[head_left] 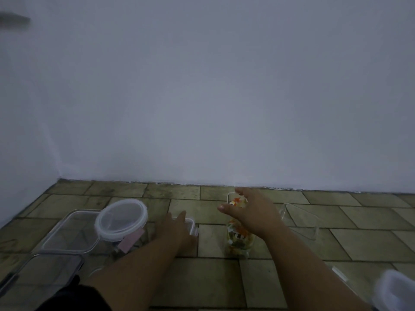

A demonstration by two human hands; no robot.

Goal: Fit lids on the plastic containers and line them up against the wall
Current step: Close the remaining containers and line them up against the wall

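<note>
A tall clear container filled with coloured pieces stands on the tiled floor, a little short of the wall. My right hand is spread over its top with the thumb held apart from it; whether the fingers touch the white rim is unclear. My left hand lies palm down, fingers straight, on a low container with a white clip lid. A round container with a fitted clear lid stands to the left of that hand.
Two clear rectangular containers sit at the left, the nearer one with a dark rim. A pink block lies by the round one. An open clear container sits to the right, and a white lid lies at the bottom right.
</note>
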